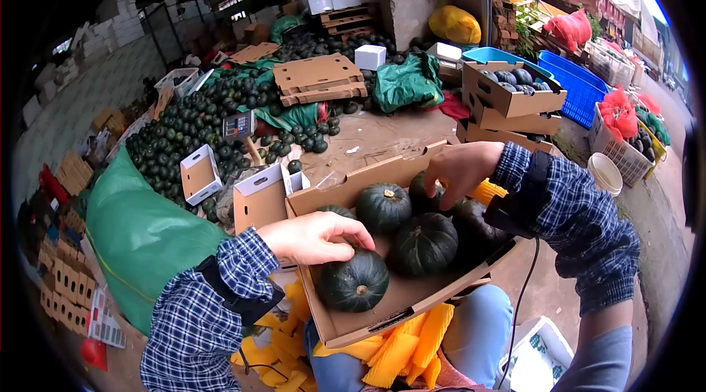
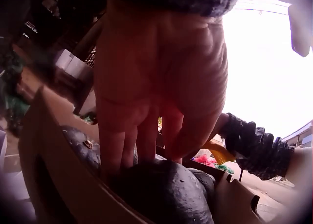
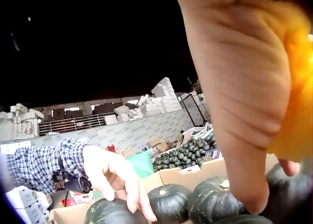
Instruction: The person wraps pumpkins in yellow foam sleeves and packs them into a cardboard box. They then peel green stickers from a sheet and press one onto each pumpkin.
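An open cardboard box (image 1: 334, 329) holding several dark green pumpkins lies across the person's lap. The left hand (image 1: 312, 237) rests with extended fingers on the front-left pumpkin (image 1: 354, 281); in the left wrist view this hand (image 2: 161, 82) reaches down onto a pumpkin (image 2: 171, 190). Over the back right of the box, the right hand (image 1: 462, 171) has bent fingers at a dark pumpkin (image 1: 424, 193) and holds a yellow foam sleeve (image 1: 488, 191) against its palm side. The right wrist view shows the sleeve (image 3: 293, 87) beside the palm (image 3: 239, 77), its fingertips partly hidden.
Yellow foam sleeves (image 1: 419, 340) lie on the lap and at the left. A green sack (image 1: 147, 237), small boxes (image 1: 200, 175) and a scale (image 1: 239, 126) stand left and ahead. Behind is a large pumpkin pile (image 1: 191, 127); stacked boxes (image 1: 507, 101) stand back right. A cable (image 1: 523, 296) hangs at right.
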`<control>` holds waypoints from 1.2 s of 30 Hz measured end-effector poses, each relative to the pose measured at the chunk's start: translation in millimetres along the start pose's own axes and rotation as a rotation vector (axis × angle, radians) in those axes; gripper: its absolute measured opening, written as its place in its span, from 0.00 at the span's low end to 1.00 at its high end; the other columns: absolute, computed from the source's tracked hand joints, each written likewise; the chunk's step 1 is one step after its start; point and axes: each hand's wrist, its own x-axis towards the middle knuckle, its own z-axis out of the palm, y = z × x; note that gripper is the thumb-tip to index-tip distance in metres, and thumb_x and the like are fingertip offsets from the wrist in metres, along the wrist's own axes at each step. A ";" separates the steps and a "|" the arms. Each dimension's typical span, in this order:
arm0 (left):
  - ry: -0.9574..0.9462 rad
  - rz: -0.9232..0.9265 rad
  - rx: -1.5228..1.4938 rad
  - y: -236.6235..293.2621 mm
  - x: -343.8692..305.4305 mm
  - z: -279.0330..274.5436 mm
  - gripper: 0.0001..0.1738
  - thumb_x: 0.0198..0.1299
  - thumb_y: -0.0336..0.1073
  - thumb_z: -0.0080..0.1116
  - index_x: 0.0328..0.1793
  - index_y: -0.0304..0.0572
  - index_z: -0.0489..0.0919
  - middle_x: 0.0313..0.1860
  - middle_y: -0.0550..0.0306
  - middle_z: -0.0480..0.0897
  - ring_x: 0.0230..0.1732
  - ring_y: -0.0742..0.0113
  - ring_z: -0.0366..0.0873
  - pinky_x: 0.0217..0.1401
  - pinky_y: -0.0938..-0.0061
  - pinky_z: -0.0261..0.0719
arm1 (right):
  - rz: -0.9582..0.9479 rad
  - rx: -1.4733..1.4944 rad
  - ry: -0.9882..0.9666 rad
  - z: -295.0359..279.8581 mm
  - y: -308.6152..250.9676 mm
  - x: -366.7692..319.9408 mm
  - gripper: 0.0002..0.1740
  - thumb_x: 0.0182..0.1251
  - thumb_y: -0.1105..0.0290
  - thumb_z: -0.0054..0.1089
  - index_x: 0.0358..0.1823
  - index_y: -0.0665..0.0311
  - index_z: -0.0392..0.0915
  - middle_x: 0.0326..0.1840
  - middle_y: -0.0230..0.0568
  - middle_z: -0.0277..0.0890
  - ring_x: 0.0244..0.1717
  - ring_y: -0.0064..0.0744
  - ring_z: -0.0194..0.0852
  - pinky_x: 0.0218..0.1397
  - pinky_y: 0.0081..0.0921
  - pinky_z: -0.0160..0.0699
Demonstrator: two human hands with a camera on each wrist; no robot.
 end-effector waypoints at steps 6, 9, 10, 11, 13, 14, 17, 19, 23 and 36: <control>0.318 0.051 0.655 -4.9 8.8 -4.6 0.13 0.58 0.35 0.60 0.48 0.39 0.82 0.45 0.44 0.81 0.42 0.51 0.82 0.47 0.62 0.80 | 0.179 -0.310 0.185 -1.7 -60.0 56.6 0.34 0.45 0.40 0.71 0.41 0.64 0.87 0.46 0.45 0.85 0.50 0.41 0.84 0.51 0.36 0.83; 0.540 -0.154 0.939 -8.5 28.0 11.1 0.23 0.54 0.44 0.68 0.47 0.32 0.78 0.45 0.37 0.79 0.50 0.40 0.78 0.53 0.57 0.78 | 0.213 -0.430 0.139 35.3 -79.4 101.8 0.42 0.46 0.42 0.74 0.60 0.59 0.76 0.54 0.38 0.83 0.57 0.34 0.81 0.53 0.33 0.81; 0.530 -0.224 0.913 -6.1 38.3 15.6 0.29 0.52 0.46 0.71 0.48 0.26 0.76 0.46 0.32 0.77 0.51 0.37 0.77 0.55 0.57 0.78 | 0.193 -0.455 0.188 39.9 -79.9 107.8 0.44 0.44 0.41 0.75 0.58 0.62 0.75 0.52 0.39 0.82 0.53 0.35 0.82 0.51 0.33 0.82; 0.518 -0.309 0.919 -2.9 44.9 19.2 0.34 0.51 0.48 0.72 0.50 0.23 0.74 0.49 0.31 0.76 0.52 0.38 0.77 0.56 0.57 0.79 | 0.172 -0.480 0.236 43.5 -78.3 112.4 0.45 0.41 0.41 0.77 0.56 0.65 0.74 0.50 0.40 0.82 0.50 0.35 0.84 0.49 0.32 0.82; 0.546 -0.324 1.036 -3.8 52.7 22.6 0.41 0.47 0.54 0.74 0.54 0.23 0.72 0.52 0.31 0.75 0.54 0.38 0.77 0.55 0.57 0.80 | 0.135 -0.432 0.203 32.1 -72.3 104.8 0.46 0.39 0.42 0.78 0.56 0.65 0.74 0.55 0.44 0.79 0.54 0.39 0.82 0.51 0.34 0.82; 0.549 -0.324 1.030 -4.8 54.2 23.4 0.41 0.47 0.54 0.74 0.54 0.23 0.72 0.52 0.31 0.75 0.54 0.38 0.77 0.55 0.57 0.80 | 0.131 -0.319 0.122 20.4 -67.4 99.4 0.47 0.38 0.43 0.78 0.57 0.66 0.74 0.58 0.48 0.78 0.56 0.42 0.80 0.53 0.35 0.80; 0.525 -0.420 0.985 -12.5 59.4 16.4 0.57 0.35 0.67 0.76 0.56 0.22 0.68 0.54 0.33 0.71 0.57 0.38 0.73 0.55 0.57 0.81 | 0.167 0.433 0.033 2.4 -3.5 96.5 0.50 0.40 0.46 0.73 0.64 0.69 0.70 0.57 0.57 0.77 0.59 0.46 0.75 0.63 0.34 0.73; 0.528 -0.532 0.984 -7.6 56.0 16.0 0.58 0.32 0.68 0.77 0.59 0.28 0.68 0.51 0.46 0.73 0.59 0.48 0.72 0.55 0.60 0.83 | 0.176 0.376 0.060 -5.5 25.4 79.2 0.39 0.46 0.47 0.71 0.57 0.64 0.76 0.45 0.47 0.84 0.49 0.42 0.81 0.55 0.36 0.78; 0.274 -0.359 1.046 -26.4 64.5 -4.8 0.56 0.35 0.64 0.76 0.59 0.24 0.67 0.55 0.24 0.71 0.57 0.32 0.73 0.61 0.50 0.75 | 0.348 -0.206 -0.093 2.5 43.1 58.0 0.37 0.42 0.38 0.70 0.43 0.65 0.85 0.43 0.45 0.85 0.47 0.42 0.83 0.48 0.37 0.82; 0.509 -0.134 0.555 -28.0 13.6 -57.6 0.13 0.51 0.24 0.63 0.45 0.40 0.85 0.40 0.49 0.87 0.46 0.56 0.85 0.51 0.66 0.81 | 0.404 0.629 0.043 24.8 64.8 20.8 0.46 0.41 0.43 0.72 0.58 0.71 0.76 0.58 0.51 0.77 0.57 0.44 0.76 0.56 0.35 0.78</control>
